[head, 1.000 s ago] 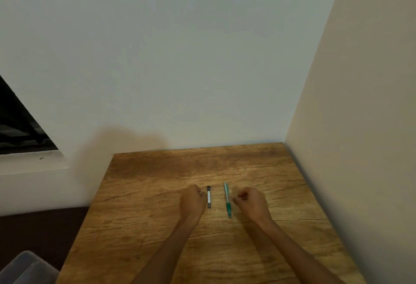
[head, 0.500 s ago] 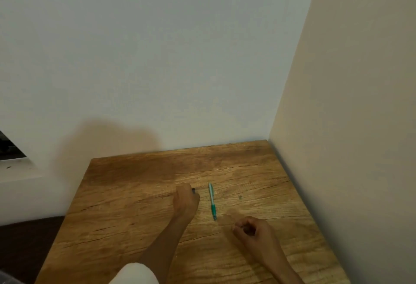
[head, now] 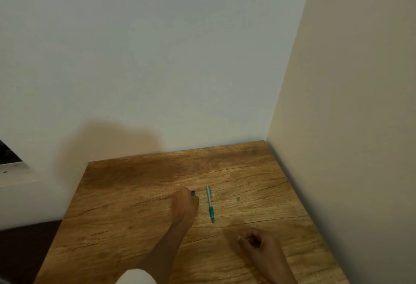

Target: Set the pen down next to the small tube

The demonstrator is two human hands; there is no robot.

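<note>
My left hand (head: 185, 206) lies on the wooden table (head: 126, 211) with its fingers curled round a small dark stick-shaped object (head: 193, 193); only the object's far tip shows past the fingertips. A green and white pen (head: 210, 203) lies just right of that hand, pointing away from me. My right hand (head: 258, 244) rests on the table nearer to me, below and right of the pen, with fingers loosely curled and holding nothing.
The table sits in a corner, with a pale wall behind and a beige wall (head: 349, 126) along its right edge. A small dark speck (head: 238, 198) marks the wood right of the pen. A white sleeve (head: 137, 277) shows at the bottom. A window ledge (head: 13, 169) is at far left.
My left hand has moved over the small dark object and closed round it. My right hand has drawn back from the pen towards me. The view has shifted right.
</note>
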